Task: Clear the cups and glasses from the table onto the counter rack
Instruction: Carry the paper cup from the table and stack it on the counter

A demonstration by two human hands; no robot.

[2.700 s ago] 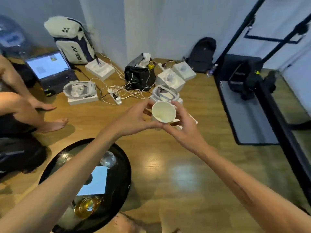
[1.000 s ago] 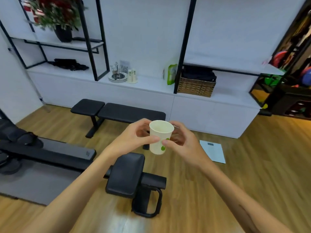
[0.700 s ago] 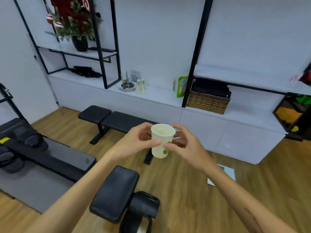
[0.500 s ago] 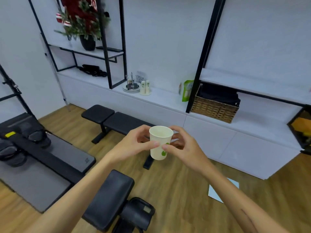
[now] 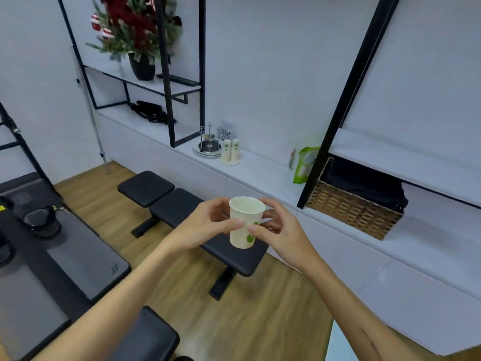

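The person is holding a white paper cup [image 5: 246, 222] upright in mid-air at chest height, with both hands curled round it: the left hand [image 5: 203, 227] is gripping the cup's left side, thumb across the front, and the right hand [image 5: 278, 230] is pinching its right side, thumb on the green print. The cup is looking empty inside, as far as the rim shows. It is hanging over the wooden floor, above the near end of a black bench [image 5: 182, 209], and is well apart from the white counter [image 5: 260, 170] running along the wall. On that counter a small metal rack [image 5: 209, 144] with thin upright pegs is standing on a round base, and two white cups [image 5: 230, 151] are sitting just beside it on the right; whether those count as already cleared cannot be told. A green bag [image 5: 303, 165] and a wicker basket [image 5: 354, 212] are lying further right, and a potted plant [image 5: 135, 35] is sitting on the shelf above. As a judgement, the task is partway: this cup is being carried and is not yet set down, so reaching the counter and placing it at the rack is remaining. The source surface is not in view, so how many cups and glasses are left there cannot be told.
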